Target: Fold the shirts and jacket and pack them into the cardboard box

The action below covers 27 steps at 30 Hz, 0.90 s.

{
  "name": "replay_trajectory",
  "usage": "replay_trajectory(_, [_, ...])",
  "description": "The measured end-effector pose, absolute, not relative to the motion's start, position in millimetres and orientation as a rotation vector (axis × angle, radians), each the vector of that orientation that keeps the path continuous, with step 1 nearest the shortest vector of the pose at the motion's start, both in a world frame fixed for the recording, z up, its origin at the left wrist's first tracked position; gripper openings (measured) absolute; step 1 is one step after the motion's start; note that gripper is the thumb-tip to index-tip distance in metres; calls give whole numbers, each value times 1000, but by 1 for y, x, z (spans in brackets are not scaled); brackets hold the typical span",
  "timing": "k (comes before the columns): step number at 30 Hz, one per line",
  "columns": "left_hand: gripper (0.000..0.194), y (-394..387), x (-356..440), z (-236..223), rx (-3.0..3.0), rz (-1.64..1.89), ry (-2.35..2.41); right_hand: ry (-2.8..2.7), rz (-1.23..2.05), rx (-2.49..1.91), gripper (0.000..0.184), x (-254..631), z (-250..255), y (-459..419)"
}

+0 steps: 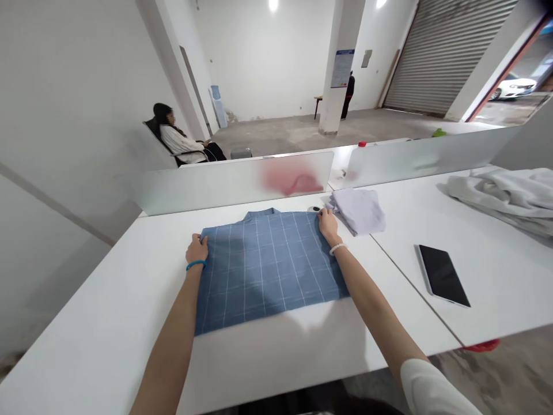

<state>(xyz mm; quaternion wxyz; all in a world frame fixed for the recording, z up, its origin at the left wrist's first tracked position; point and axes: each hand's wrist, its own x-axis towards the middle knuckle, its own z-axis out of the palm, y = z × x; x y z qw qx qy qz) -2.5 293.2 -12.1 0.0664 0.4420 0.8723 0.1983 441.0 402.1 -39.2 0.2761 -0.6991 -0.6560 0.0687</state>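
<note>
on the white tabletop point(108, 300), a blue collared shirt with thin white checks point(268, 265) lies flat, collar at the far edge. the step in hand appears to be straightening it by its upper corners; the next move seems to call for an even pull on both. the left hand point(197, 249) grips one corner, fingers curled; the right hand point(329, 223), set farther forward, pinches the other beside a pale lavender cloth point(360, 210).

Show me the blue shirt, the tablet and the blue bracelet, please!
Blue shirt point(272, 259): head view, middle of the checked cloth.
Tablet point(443, 275): head view, middle of its dark screen.
Blue bracelet point(196, 263): head view, top of the band.
</note>
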Motion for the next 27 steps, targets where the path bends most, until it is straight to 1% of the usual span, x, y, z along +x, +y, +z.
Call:
replay_trajectory(6, [43,296,4,-4,1263,641,2718,-1747,153,-1833,35,426,-32,407])
replay_trajectory(8, [48,297,20,1,1298,681,2751,-1773,123,-1787,39,409,-31,397])
replay_trajectory(10, [54,294,52,2,1476,722,2731,-1889,89,-1689,41,384,-32,377])
replay_trajectory(12, [54,285,99,-5,1823,707,2584,-2127,63,-1540,43,354,-36,349])
replay_trajectory(14, [56,270,148,-18,2149,581,2322,-2392,46,-1372,49,328,-43,320])
replay_trajectory(17, [59,245,187,-41,2342,390,2069,-2603,37,-1252,55,310,-51,293])
replay_trajectory(19, [61,232,176,-49,2321,290,2110,-2635,45,-1255,56,320,-53,291])
replay_trajectory(21, [62,222,139,-50,2213,203,2265,-2624,51,-1314,55,346,-52,298])
replay_trajectory(24, [65,208,72,-47,2009,137,2458,-2480,68,-1579,53,399,-51,311])
replay_trajectory(27, [67,190,40,-44,1985,145,2488,-2280,169,-1812,55,438,-52,314])
